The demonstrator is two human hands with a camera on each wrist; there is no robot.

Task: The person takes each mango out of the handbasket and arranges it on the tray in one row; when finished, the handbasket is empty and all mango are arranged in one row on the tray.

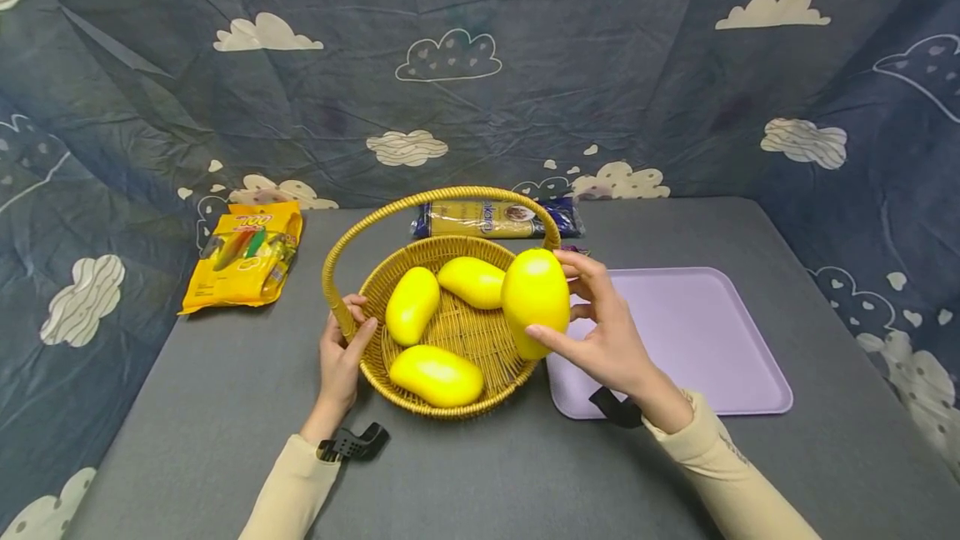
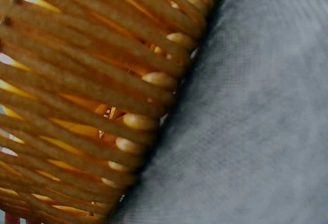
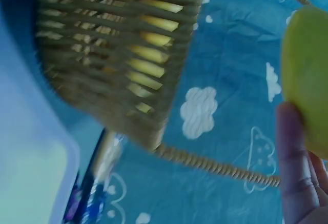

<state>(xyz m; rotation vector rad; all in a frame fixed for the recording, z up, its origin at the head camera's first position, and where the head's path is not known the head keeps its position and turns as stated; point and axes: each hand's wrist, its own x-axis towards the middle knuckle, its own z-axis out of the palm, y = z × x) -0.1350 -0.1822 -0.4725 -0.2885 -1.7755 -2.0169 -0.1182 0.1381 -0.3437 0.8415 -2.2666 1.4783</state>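
Observation:
A yellow mango (image 1: 536, 298) is pinched between the thumb and fingers of my right hand (image 1: 611, 344), raised over the right side of a round wicker basket (image 1: 450, 412). In the right wrist view, this mango (image 3: 310, 80) shows at the right edge, apart from the woven basket wall (image 3: 102, 44). Three other mangoes lie inside: one at the left (image 1: 412, 307), one at the back (image 1: 471, 282), one at the front (image 1: 437, 376). My left hand (image 1: 341, 361) grips the basket's left rim at the foot of its arched handle (image 1: 442, 192). Woven wall (image 2: 77, 80) fills much of the left wrist view.
To the right of the basket lies a flat lilac tray (image 1: 697, 340), partly under my right forearm. A yellow snack bag (image 1: 243, 257) lies at the back left. Behind the basket is a blue-and-yellow plastic packet (image 1: 487, 219), near the cloud-patterned cloth (image 1: 450, 107).

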